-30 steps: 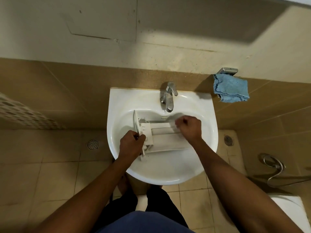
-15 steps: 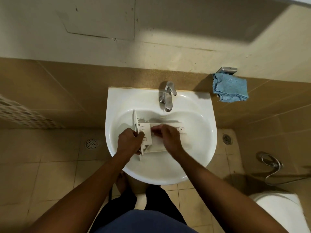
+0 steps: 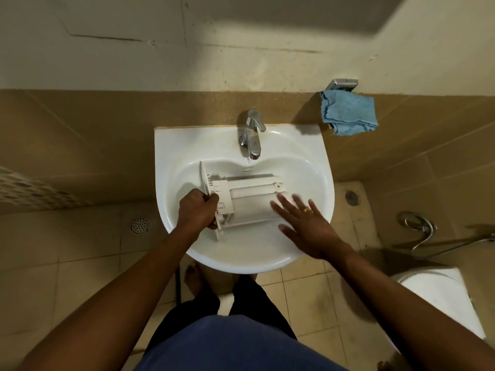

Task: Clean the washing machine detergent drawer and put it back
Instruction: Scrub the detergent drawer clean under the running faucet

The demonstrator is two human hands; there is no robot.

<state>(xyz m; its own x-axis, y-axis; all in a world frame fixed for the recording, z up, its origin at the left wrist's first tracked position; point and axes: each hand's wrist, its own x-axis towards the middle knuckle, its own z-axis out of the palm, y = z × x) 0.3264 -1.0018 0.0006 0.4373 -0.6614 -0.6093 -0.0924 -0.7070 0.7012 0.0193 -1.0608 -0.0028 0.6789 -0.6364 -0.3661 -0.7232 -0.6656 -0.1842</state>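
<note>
Setting: bathroom, tan tiles on the floor and lower wall (image 3: 80, 129), pale plaster above. From my remote feed I list the following.

1. Sink (image 3: 171, 145): white, wall-mounted, centre of view. A chrome tap (image 3: 251, 135) stands at its back rim, with the spout over the basin.

2. Detergent drawer (image 3: 251, 196): white plastic, lying inside the basin with its long axis running left to right. The front panel is at the left end, standing on edge. I cannot tell which face is turned up.

3. Left hand (image 3: 197, 210): fingers curled round the drawer's left end at the front panel, gripping it.

4. Right hand (image 3: 305, 226): fingers straight and spread apart, holding nothing. The blurred fingertips lie over the drawer's right end, and I cannot confirm contact. There is a gold ring (image 3: 306, 209) on one finger.

5. Blue cloth (image 3: 348, 112): crumpled, hanging from a metal holder (image 3: 344, 83) on the wall, up and to the right of the sink.

6. Floor drain (image 3: 139, 224): round, left of the sink. A second one sits just beyond the sink's right rim.

7. Toilet (image 3: 442, 295): white, lower right, partly cut off. A chrome hose (image 3: 420, 228) loops near it against the tiled wall.
</note>
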